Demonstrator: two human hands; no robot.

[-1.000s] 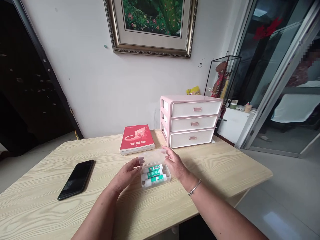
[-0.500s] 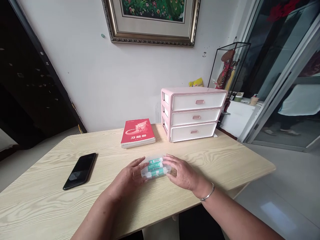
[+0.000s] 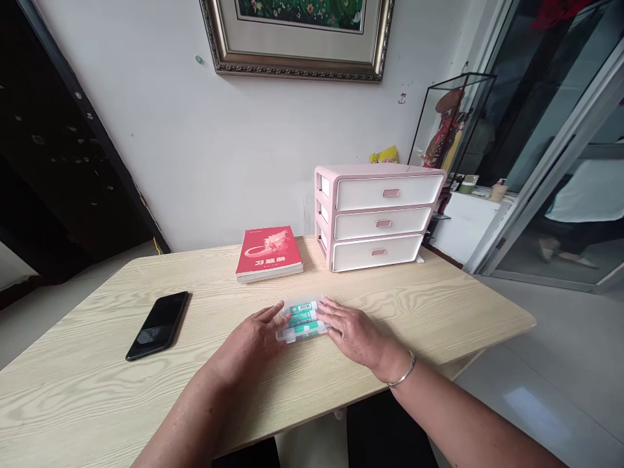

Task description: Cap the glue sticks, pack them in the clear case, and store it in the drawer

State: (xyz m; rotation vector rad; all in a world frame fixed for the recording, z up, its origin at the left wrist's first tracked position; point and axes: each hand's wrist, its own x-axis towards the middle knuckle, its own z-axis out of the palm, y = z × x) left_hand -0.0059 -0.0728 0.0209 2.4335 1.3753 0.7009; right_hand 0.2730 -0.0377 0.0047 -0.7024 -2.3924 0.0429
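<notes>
A small clear plastic box (image 3: 301,321) with its lid down lies on the wooden table (image 3: 97,390). Green-and-white tubes show through the lid. My left hand (image 3: 256,338) rests against the box's left side, fingers stretched toward it. My right hand (image 3: 353,333) presses on the box's right side, fingers laid over its edge. A silver bracelet (image 3: 403,373) circles my right wrist.
A black phone (image 3: 158,324) lies to the left. A red book (image 3: 268,253) and a pink three-drawer organiser (image 3: 377,215) stand at the back by the wall. The table's right edge drops to a tiled floor; a glass case (image 3: 451,123) stands behind.
The box's lid was raised a second ago and is now shut. Both hands have come down onto the box's sides.
</notes>
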